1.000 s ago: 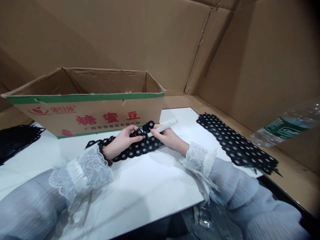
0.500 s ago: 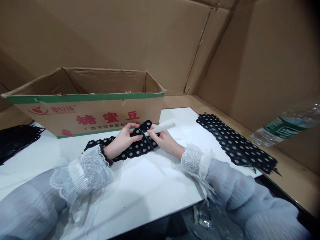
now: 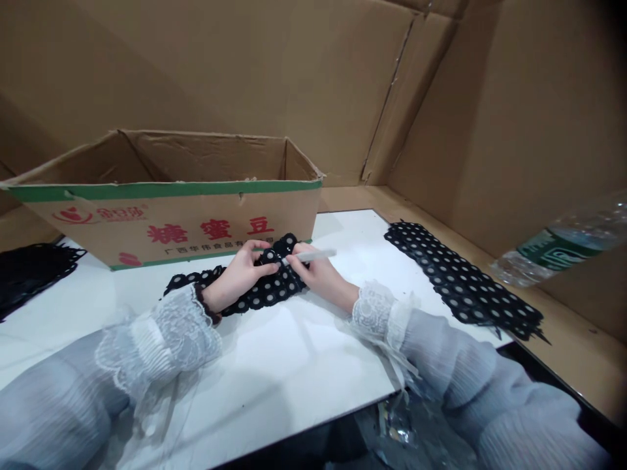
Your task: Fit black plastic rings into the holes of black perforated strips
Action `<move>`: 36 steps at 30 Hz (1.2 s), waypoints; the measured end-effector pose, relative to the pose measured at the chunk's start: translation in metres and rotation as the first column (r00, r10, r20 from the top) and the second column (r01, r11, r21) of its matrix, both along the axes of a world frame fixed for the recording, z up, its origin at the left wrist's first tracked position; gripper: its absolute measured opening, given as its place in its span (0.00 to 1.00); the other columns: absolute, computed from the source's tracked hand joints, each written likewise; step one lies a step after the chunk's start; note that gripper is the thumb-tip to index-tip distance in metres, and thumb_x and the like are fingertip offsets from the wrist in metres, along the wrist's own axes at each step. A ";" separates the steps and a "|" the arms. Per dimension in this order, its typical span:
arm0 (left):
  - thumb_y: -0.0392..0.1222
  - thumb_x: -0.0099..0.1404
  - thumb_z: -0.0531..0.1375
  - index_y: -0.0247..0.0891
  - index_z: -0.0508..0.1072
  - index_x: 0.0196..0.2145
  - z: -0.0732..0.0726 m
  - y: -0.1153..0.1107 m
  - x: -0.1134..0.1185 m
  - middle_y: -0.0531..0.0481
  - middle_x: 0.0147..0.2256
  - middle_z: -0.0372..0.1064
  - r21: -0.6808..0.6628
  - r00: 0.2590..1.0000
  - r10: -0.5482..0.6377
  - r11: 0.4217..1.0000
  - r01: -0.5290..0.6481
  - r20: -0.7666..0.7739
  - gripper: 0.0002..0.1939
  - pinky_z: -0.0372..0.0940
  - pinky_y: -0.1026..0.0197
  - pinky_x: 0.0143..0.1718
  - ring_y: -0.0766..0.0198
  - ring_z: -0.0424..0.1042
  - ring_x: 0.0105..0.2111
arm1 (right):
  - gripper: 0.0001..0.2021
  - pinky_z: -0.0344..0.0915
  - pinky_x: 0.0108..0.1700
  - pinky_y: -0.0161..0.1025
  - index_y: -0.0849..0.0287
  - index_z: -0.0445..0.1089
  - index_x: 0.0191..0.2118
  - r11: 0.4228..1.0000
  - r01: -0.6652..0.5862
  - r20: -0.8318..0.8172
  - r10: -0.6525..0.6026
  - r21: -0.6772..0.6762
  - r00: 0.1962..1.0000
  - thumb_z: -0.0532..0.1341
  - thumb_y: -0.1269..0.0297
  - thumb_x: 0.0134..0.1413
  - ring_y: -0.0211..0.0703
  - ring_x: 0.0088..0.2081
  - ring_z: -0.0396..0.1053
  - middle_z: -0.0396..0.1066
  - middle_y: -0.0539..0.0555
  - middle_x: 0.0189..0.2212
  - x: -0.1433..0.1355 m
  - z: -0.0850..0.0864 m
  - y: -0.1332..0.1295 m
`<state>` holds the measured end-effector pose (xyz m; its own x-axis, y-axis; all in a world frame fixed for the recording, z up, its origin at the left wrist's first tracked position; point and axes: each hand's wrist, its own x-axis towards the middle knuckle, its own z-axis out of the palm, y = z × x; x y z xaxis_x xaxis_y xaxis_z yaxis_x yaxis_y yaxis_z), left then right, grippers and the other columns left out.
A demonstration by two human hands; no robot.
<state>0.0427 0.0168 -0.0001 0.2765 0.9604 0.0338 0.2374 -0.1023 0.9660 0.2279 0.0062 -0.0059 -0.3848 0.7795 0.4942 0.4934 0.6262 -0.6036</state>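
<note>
Head view: a black dotted strip (image 3: 264,297) of cloth lies on the white table (image 3: 274,372), just in front of a cardboard box, with its far end lifted a little between the two hands. The left hand (image 3: 240,275) lies over the strip's middle, its thumb and fingers bent in with little gap between them, pinching the cloth. The right hand (image 3: 321,274) has its thumb and fingers closed around a white pen (image 3: 319,254), held slanting so that its lower end meets the strip near the left thumb; whether the right fingers also press on the cloth, I cannot tell. Both arms wear pale sleeves (image 3: 465,365) with lace cuffs. Behind the hands, the box (image 3: 220,199) stands with its top open, green bands along its edges and red lettering on its front. A dark pile (image 3: 36,277) sits at the table's left end. To the right, well apart from the hands, lies another dotted piece (image 3: 460,277), and beyond it is a clear bottle (image 3: 553,251) with a green label. Cardboard walls (image 3: 220,65) rise behind everything.
</note>
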 end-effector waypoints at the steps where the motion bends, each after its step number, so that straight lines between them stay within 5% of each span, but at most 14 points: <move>1: 0.44 0.49 0.64 0.38 0.59 0.42 0.000 0.000 0.001 0.52 0.34 0.67 0.013 1.000 0.022 1.000 -0.021 -0.010 0.25 0.61 0.56 0.42 0.60 0.69 0.37 | 0.14 0.57 0.37 0.39 0.56 0.51 0.25 0.998 0.003 0.069 -0.007 0.055 0.998 0.46 0.59 0.61 0.40 0.31 0.57 0.56 0.51 0.27 -0.001 0.000 0.002; 4: 0.43 0.49 0.64 0.39 0.57 0.37 0.000 0.000 0.000 0.56 0.29 0.62 0.051 0.997 0.060 0.997 -0.058 -0.038 0.22 0.59 0.60 0.37 0.63 0.66 0.33 | 0.13 0.57 0.37 0.39 0.57 0.54 0.26 0.985 0.044 0.188 -0.075 0.165 0.979 0.45 0.62 0.62 0.41 0.32 0.57 0.57 0.52 0.28 -0.004 0.000 0.007; 8: 0.43 0.53 0.63 0.40 0.57 0.36 -0.002 0.001 -0.004 0.58 0.27 0.58 0.038 0.999 -0.027 0.999 0.028 -0.020 0.19 0.56 0.63 0.32 0.66 0.64 0.30 | 0.12 0.56 0.36 0.38 0.57 0.54 0.26 0.981 0.111 0.127 -0.131 0.157 0.983 0.47 0.63 0.60 0.40 0.31 0.57 0.57 0.52 0.26 -0.003 0.002 0.009; 12: 0.44 0.52 0.64 0.40 0.56 0.40 -0.003 0.001 -0.004 0.56 0.31 0.63 0.008 0.998 -0.057 0.998 0.057 0.033 0.22 0.59 0.62 0.35 0.65 0.67 0.32 | 0.15 0.54 0.32 0.36 0.58 0.52 0.24 0.990 -0.006 -0.066 -0.003 -0.140 0.998 0.48 0.57 0.59 0.36 0.27 0.54 0.54 0.48 0.22 0.009 0.006 0.008; 16: 0.44 0.53 0.64 0.40 0.57 0.42 -0.003 0.001 -0.003 0.54 0.35 0.66 0.006 0.999 -0.030 1.000 0.030 0.029 0.23 0.61 0.59 0.39 0.63 0.69 0.35 | 0.16 0.52 0.30 0.35 0.59 0.56 0.24 0.919 -0.162 -0.119 0.127 -0.359 0.985 0.51 0.54 0.57 0.35 0.27 0.53 0.54 0.47 0.22 0.022 0.011 0.008; 23: 0.47 0.53 0.64 0.41 0.57 0.51 0.003 -0.001 -0.004 0.47 0.48 0.64 0.038 0.985 -0.133 0.990 0.138 -0.110 0.30 0.60 0.55 0.49 0.56 0.65 0.49 | 0.15 0.50 0.30 0.35 0.60 0.57 0.24 0.926 -0.162 -0.152 0.116 -0.341 0.982 0.54 0.56 0.56 0.34 0.26 0.51 0.51 0.46 0.22 0.020 0.013 0.005; 29: 0.45 0.52 0.64 0.40 0.57 0.52 0.007 0.000 -0.004 0.47 0.48 0.66 0.044 0.949 -0.214 0.972 0.230 -0.233 0.32 0.60 0.52 0.51 0.53 0.66 0.49 | 0.14 0.49 0.28 0.34 0.60 0.56 0.23 0.908 -0.176 -0.195 0.108 -0.380 0.975 0.55 0.58 0.55 0.33 0.26 0.50 0.50 0.46 0.22 0.017 0.016 0.003; 36: 0.46 0.53 0.63 0.39 0.58 0.53 0.005 0.003 -0.005 0.46 0.53 0.63 0.038 0.950 -0.273 0.959 0.281 -0.153 0.31 0.57 0.53 0.54 0.54 0.62 0.54 | 0.15 0.48 0.28 0.34 0.60 0.57 0.23 0.885 -0.193 -0.230 0.101 -0.423 0.968 0.54 0.57 0.55 0.34 0.25 0.51 0.51 0.46 0.21 0.015 0.020 0.002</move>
